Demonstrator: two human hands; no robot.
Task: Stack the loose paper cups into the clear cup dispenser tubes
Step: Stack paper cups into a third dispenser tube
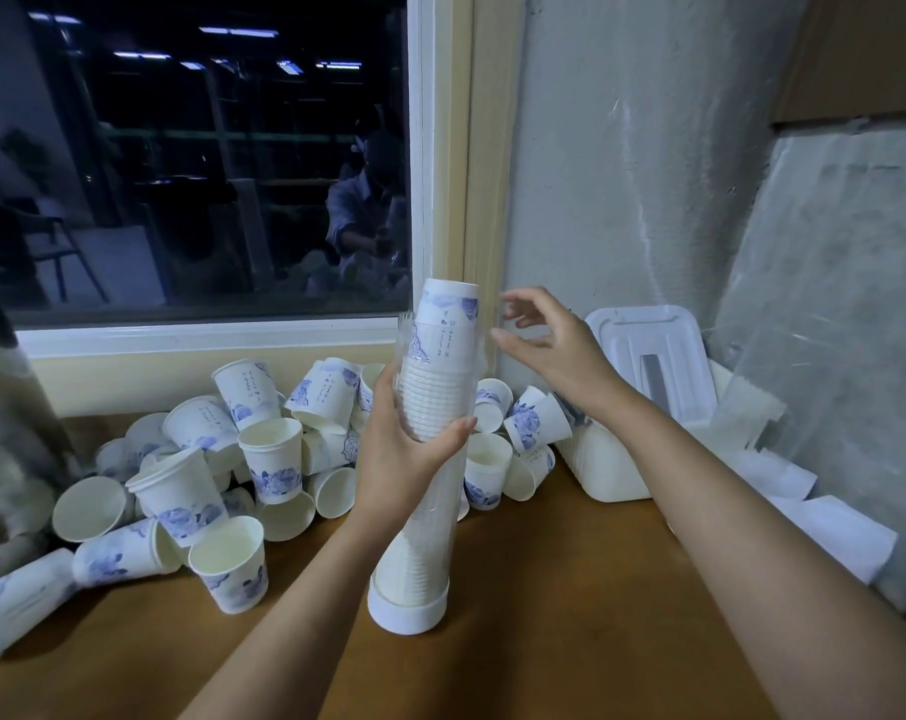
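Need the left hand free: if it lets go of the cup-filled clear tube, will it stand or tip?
Probably tippy: the clear tube is tall and narrow on a small white base, leaning slightly in the left hand. Likely light, holding only paper cups, so a nudge could topple it. The top cup sticks out and may slip off.

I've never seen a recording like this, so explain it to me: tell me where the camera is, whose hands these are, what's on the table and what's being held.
There is no machine here. One camera, worn on a person's head, looks down at their own two bare hands. The left hand has its grip round a clear tube that stands on a white base on the wooden table and is full of stacked cups. The top cup sticks out, bottom up. The right hand is open beside that cup, holding nothing. A pile of loose paper cups lies behind.
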